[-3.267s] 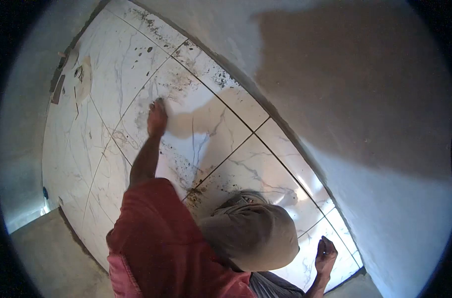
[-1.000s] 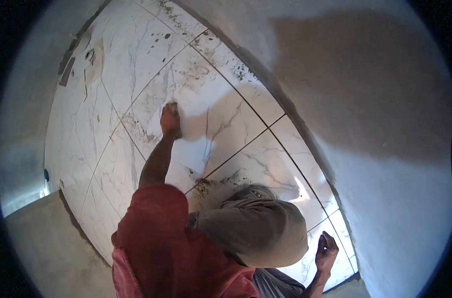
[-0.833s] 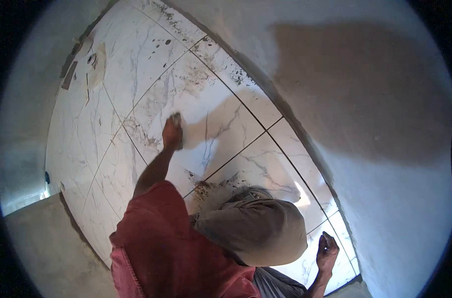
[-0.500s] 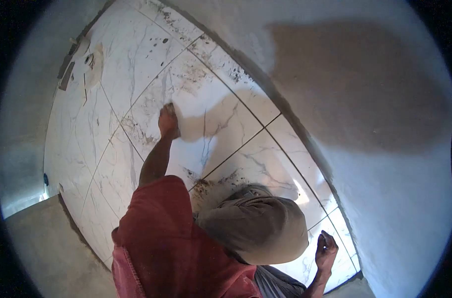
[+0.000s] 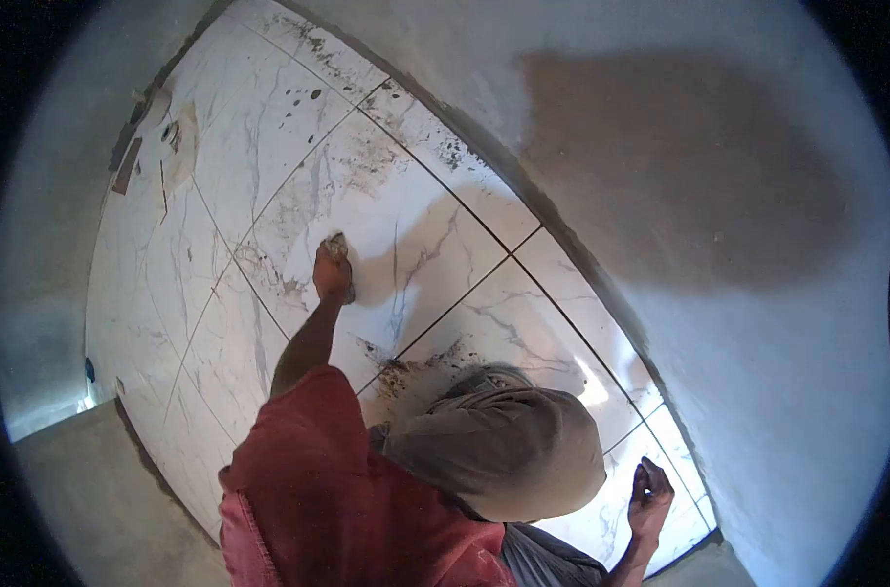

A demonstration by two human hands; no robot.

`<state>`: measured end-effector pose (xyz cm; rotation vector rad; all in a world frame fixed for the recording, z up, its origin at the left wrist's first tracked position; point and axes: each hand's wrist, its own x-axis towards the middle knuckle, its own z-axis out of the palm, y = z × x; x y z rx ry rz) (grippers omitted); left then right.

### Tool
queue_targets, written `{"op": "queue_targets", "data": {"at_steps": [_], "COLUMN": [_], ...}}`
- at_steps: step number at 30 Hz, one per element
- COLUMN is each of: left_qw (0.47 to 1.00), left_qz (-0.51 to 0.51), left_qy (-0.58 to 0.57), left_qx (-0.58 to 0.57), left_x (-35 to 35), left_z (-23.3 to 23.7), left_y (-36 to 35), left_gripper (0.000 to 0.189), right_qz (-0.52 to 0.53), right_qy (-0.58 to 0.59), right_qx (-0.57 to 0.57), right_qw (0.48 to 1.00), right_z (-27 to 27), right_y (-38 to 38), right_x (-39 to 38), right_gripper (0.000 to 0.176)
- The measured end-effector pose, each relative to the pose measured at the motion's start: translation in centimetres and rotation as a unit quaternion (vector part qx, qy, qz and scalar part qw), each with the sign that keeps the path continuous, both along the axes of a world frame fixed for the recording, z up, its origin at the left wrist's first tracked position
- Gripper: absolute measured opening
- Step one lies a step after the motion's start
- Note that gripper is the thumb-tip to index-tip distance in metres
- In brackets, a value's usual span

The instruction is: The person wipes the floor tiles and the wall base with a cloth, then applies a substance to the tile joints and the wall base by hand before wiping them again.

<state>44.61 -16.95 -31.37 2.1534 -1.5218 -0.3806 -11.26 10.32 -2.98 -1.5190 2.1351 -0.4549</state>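
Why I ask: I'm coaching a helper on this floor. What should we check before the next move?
1. Left hand has the greyish wad: ok; what it is made of, cannot tell.
2. Right hand empty: cannot tell, its fingers are curled.
3. Floor beyond the left hand free of brown dirt: not ok.
4. Floor by the bent knee free of dark crumbs: not ok.
5. Brown strip away from the left hand: ok.
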Motion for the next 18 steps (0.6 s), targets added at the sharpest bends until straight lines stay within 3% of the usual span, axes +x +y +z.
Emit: {"op": "queue_targets", "data": {"at_steps": [3, 4, 5, 7, 9, 11, 12, 14, 18], "left_qw": [0.999, 0.985, 0.984, 0.996, 0.998, 0.980, 0.980, 0.998, 0.994], "left_qz": [0.033, 0.111, 0.114, 0.077, 0.055, -0.070, -0.069, 0.006, 0.095], "left_qy": [-0.039, -0.079, -0.078, -0.015, -0.026, -0.165, -0.165, -0.050, -0.047], "left_qx": [-0.011, 0.107, 0.108, 0.042, -0.018, -0.083, -0.084, -0.047, 0.012], "left_x": [1.9, -1.1, -0.2, 2.1, 0.8, 0.1, 0.2, -0.4, -1.6], "left_z": [-2.7, 2.9, 2.0, 0.6, 0.6, -1.3, -1.2, -0.7, 0.5], "left_y": [-2.2, -4.1, -5.5, -7.2, -4.9, -1.8, -2.3, -2.2, -3.8], "left_gripper": [0.047, 0.043, 0.043, 0.039, 0.037, 0.039, 0.039, 0.040, 0.030], "right_qz": [-0.004, 0.000, -0.007, -0.012, 0.007, -0.001, -0.005, 0.002, -0.001], "right_qy": [0.021, 0.022, 0.021, 0.017, 0.011, 0.014, 0.017, 0.019, 0.029], "right_qx": [-0.011, -0.005, 0.025, 0.051, 0.030, 0.034, 0.041, 0.032, 0.014], "right_qw": [1.000, 1.000, 0.999, 0.998, 0.999, 0.999, 0.999, 0.999, 0.999], "right_z": [-1.0, -0.7, -0.6, -0.5, -0.4, 0.4, 0.5, 0.4, -0.8], "right_y": [2.0, 2.0, 1.7, 1.1, 0.5, 0.1, -0.3, -0.2, 0.4], "right_x": [-0.9, -0.7, -0.1, 0.6, 1.0, 1.5, 1.7, 1.7, 0.8], "right_gripper": [0.018, 0.018, 0.019, 0.019, 0.018, 0.018, 0.018, 0.018, 0.015]}}
